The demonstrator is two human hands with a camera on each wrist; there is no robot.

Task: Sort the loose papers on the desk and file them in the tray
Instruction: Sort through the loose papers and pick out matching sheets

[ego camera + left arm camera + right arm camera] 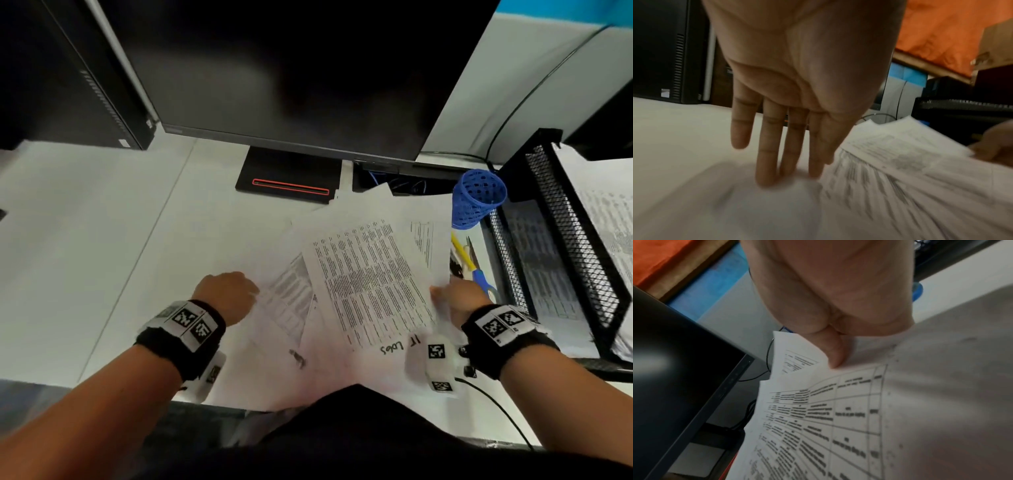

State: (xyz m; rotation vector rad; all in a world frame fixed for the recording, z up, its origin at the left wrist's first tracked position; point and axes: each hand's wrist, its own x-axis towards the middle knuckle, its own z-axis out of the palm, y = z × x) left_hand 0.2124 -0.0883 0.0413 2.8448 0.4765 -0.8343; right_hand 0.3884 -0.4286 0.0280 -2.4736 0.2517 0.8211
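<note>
We see our right hand [830, 293] filling the upper middle of the frame, its thumb [835, 353] pressed down on the edge of a printed sheet [818, 418] that spreads over the lower right. The sheet carries a table of ruled boxes and blurred dark text. A second sheet [791, 353] peeks out behind it, just left of our thumb, with a few lines of print. Our fingers are hidden under the paper. A dark monitor [674, 369] slants across the left side, thin black cables [768, 352] run behind the paper, and orange cloth [657, 257] sits in the upper left corner.
</note>
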